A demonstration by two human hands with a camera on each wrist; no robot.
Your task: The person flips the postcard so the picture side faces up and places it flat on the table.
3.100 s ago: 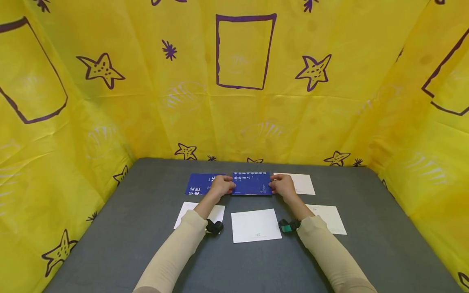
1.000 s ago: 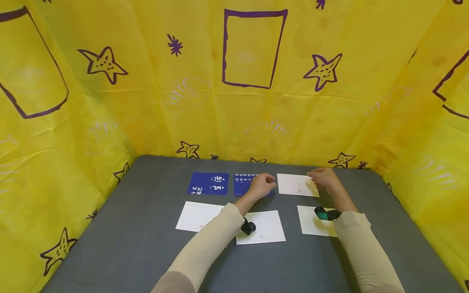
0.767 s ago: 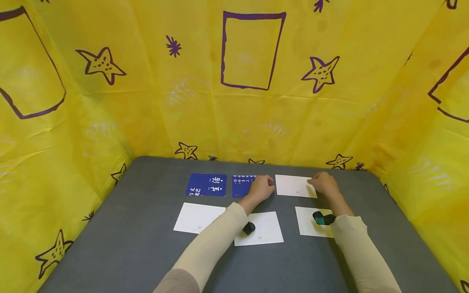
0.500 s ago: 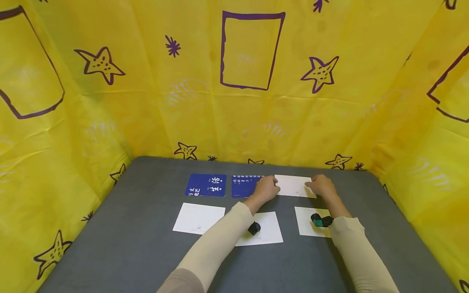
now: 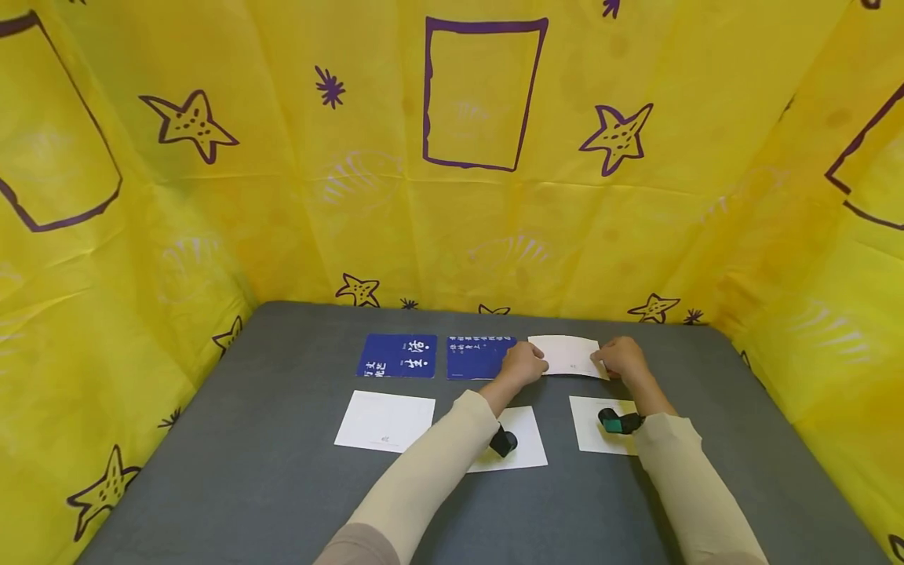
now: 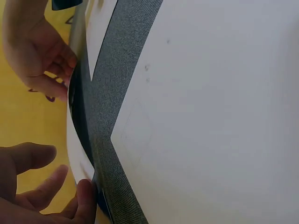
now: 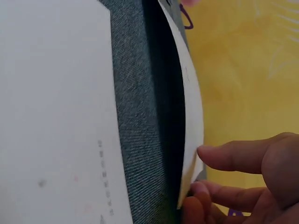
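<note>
A white card at the right of the back row bows upward, its middle raised off the dark table. My left hand holds its left front corner, with fingertips at the edge in the left wrist view. On the opposite end, my right hand pinches the card between thumb and fingers. From the right wrist view, a shadowed gap shows under the curved card. Just left of it lies a blue card with white characters, partly covered by my left hand.
Another blue card lies at the back left. In the front row are three white cards: a left one, a middle one partly under my left forearm, and a right one under my right wrist. A yellow patterned curtain surrounds the grey table.
Both hands have moved from the middle blue card to the white card at its right. My left hand has shifted right to that card's corner, and the flat card is now bent upward.
</note>
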